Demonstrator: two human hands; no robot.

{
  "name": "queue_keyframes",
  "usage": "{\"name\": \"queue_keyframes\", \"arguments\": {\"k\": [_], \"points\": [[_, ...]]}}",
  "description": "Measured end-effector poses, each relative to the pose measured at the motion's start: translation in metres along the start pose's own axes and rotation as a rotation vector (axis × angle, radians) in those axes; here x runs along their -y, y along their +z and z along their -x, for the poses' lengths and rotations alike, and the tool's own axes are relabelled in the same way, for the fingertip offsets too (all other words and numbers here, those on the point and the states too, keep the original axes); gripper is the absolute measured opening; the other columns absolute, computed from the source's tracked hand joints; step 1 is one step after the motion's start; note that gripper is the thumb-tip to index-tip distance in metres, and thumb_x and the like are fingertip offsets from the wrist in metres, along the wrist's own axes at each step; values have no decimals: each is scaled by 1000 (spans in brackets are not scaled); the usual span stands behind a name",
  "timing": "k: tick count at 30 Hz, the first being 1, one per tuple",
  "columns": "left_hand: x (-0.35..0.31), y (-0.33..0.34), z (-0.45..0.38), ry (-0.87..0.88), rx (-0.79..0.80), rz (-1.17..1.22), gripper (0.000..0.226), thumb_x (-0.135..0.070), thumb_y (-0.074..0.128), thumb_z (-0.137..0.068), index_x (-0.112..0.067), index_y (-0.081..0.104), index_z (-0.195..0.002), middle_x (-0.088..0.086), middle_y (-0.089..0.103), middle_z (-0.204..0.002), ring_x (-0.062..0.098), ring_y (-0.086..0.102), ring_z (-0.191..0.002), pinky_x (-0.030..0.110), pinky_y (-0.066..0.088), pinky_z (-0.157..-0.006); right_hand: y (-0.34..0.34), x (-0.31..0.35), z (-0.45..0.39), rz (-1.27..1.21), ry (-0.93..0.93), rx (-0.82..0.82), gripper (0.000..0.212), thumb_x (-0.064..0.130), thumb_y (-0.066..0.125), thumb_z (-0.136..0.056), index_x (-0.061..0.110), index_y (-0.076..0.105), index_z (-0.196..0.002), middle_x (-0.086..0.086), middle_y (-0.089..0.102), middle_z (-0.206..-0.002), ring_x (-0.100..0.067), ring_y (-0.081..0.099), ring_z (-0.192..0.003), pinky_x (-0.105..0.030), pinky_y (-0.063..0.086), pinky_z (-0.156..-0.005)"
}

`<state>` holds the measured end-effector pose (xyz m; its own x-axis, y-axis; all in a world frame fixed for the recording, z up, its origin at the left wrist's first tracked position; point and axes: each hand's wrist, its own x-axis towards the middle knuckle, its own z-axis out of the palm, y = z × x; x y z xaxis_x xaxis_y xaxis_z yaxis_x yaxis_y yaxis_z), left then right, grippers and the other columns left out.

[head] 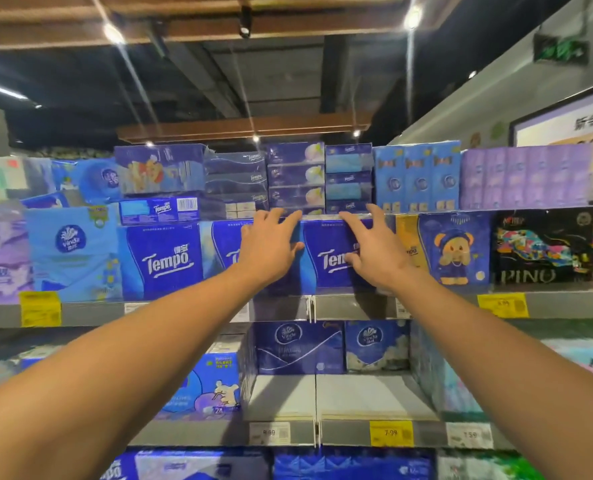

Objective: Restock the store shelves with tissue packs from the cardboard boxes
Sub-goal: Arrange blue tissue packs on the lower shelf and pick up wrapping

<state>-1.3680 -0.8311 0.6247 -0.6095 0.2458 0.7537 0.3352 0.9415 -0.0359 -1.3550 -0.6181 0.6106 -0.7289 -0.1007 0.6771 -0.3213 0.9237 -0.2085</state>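
Note:
Blue Tempo tissue packs stand in a row on the upper shelf (184, 311). My left hand (269, 242) lies flat with fingers spread against the front and top edge of one Tempo pack (224, 249). My right hand (373, 249) presses, fingers apart, on the neighbouring Tempo pack (326, 261). Neither hand grips anything. A further Tempo pack (163, 261) stands to the left. No cardboard box is in view.
Stacked tissue boxes (295, 178) fill the top tier above my hands. A bear-print pack (456, 252) and black PINO packs (537, 251) stand to the right. Below, Vinda packs (298, 348) sit far back, with bare shelf (340, 396) in front. Yellow price tags (391, 434) line the edges.

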Motion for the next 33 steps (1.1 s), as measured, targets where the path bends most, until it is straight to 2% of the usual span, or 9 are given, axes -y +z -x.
{"name": "queue_keyframes", "arguments": {"k": [3, 7, 12, 15, 17, 20, 22, 25, 33], "points": [[2, -3, -2, 32, 13, -97, 63, -35, 56, -96, -28, 26, -152, 6, 42, -146, 31, 36, -130, 45, 42, -96, 9, 7, 2, -9, 83, -12, 75, 31, 65, -95, 39, 18, -153, -9, -6, -164, -36, 44, -133, -43, 53, -95], [6, 2, -3, 28, 32, -173, 69, -34, 58, -93, -27, 24, -152, 5, 39, -147, 30, 33, -132, 43, 36, -102, 25, 17, 9, 44, 123, -23, 98, 44, 71, -88, 45, 1, -155, -5, -25, -162, -35, 45, -133, -43, 46, -106], [3, 6, 14, 114, -60, 28, 73, -24, 66, -86, -19, 32, -151, 12, 34, -153, 34, 30, -140, 45, 33, -111, 36, 14, 13, 62, 138, -2, 98, 45, 69, -89, 46, -4, -155, 4, -34, -159, -38, 1, -152, -50, 37, -114], [-8, 14, 51, 226, -197, 238, 62, -8, 72, -75, -10, 55, -134, 14, 54, -135, 34, 49, -123, 45, 47, -98, 40, 24, 27, 78, 119, -55, 91, 40, 68, -90, 40, 7, -157, 0, -21, -165, -40, -4, -151, -53, 30, -117], [-13, 28, 88, 246, -202, 362, 55, -6, 70, -73, -10, 59, -127, 9, 59, -124, 30, 52, -113, 39, 48, -91, 50, 33, 53, 79, 77, -170, 81, 31, 69, -88, 30, 26, -156, -7, 1, -167, -39, 7, -151, -57, 20, -120], [-15, 58, 148, 223, -151, 485, 48, -10, 69, -73, -9, 61, -121, 7, 61, -116, 29, 53, -103, 38, 46, -90, 82, 39, 120, -91, 19, -369, 63, 22, 69, -81, 16, 52, -142, -12, 36, -157, -36, 37, -141, -52, 32, -114], [-17, 81, 192, 184, -65, 538, 48, -12, 69, -74, -8, 61, -121, 7, 62, -116, 30, 54, -102, 36, 44, -92, 109, 41, 176, -119, 42, -392, 57, 24, 66, -78, 12, 59, -133, -13, 50, -145, -36, 50, -128, -48, 41, -106], [-21, 130, 271, 90, 174, 605, 48, -17, 69, -75, -8, 62, -122, 10, 63, -116, 30, 56, -104, 32, 38, -94, 158, 37, 266, -143, 210, -171, 55, 30, 65, -78, 11, 59, -129, -14, 54, -136, -35, 53, -122, -45, 43, -103], [-52, 216, 481, -178, 746, 741, 48, -20, 68, -78, -12, 63, -124, 13, 67, -118, 30, 62, -107, 34, 46, -90, 268, 16, 482, -229, 609, 433, 59, 27, 68, -76, 12, 58, -132, -16, 60, -124, -34, 61, -106, -37, 45, -90]]}}
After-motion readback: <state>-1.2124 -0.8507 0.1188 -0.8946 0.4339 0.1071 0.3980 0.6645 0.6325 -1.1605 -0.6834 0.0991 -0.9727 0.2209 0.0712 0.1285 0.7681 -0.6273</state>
